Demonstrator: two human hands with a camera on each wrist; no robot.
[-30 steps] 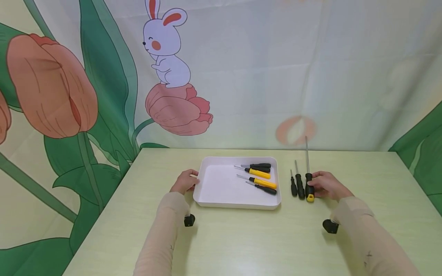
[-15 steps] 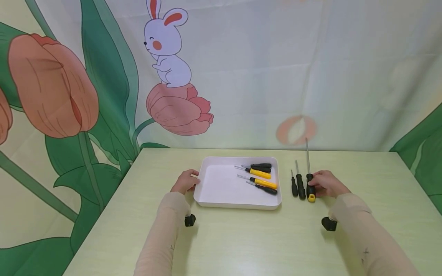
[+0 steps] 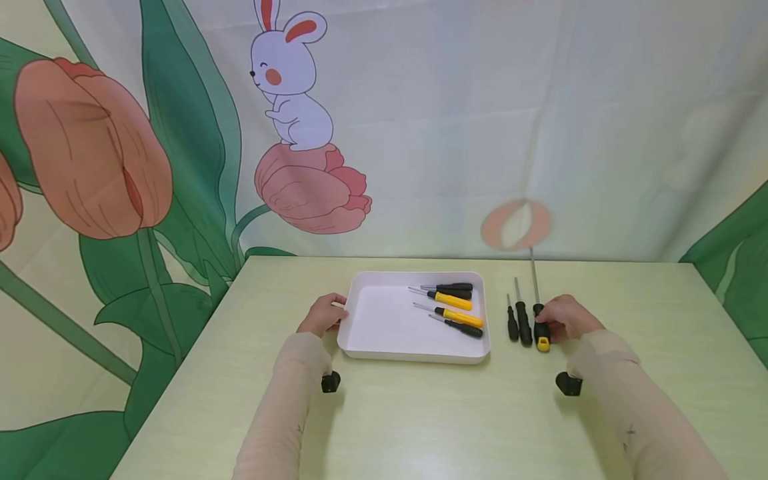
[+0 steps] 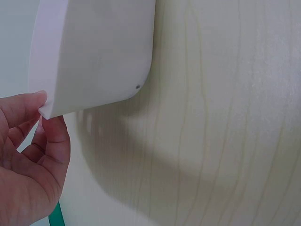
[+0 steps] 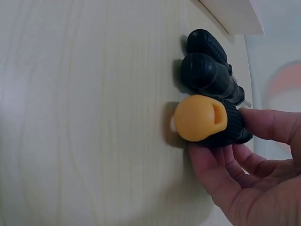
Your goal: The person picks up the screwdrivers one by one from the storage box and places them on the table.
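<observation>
My left hand (image 3: 323, 315) pinches the left rim of a white rectangular tray (image 3: 375, 327); in the left wrist view, thumb and fingers grip the tray's edge. Several screwdrivers lie at the tray's right side, including a yellow-handled screwdriver (image 3: 459, 317) and a black-handled screwdriver (image 3: 465, 329). To the right of the tray, my right hand (image 3: 570, 317) holds a large screwdriver (image 3: 543, 332) by its black handle, thumb on one side and fingers on the other. Its yellow butt end (image 5: 200, 118) faces the right wrist camera. The long shaft points away from me.
Left of the held screwdriver, a medium black screwdriver (image 3: 524, 325) and a small black screwdriver (image 3: 513, 325) lie side by side on the pale wooden table (image 3: 450, 420). A printed cloth (image 3: 420, 133) hangs behind the table's far edge.
The large screwdriver's tip has come down in the head view, while my right hand keeps its grip and the right forearm shifts slightly left. My left hand stays on the tray rim.
</observation>
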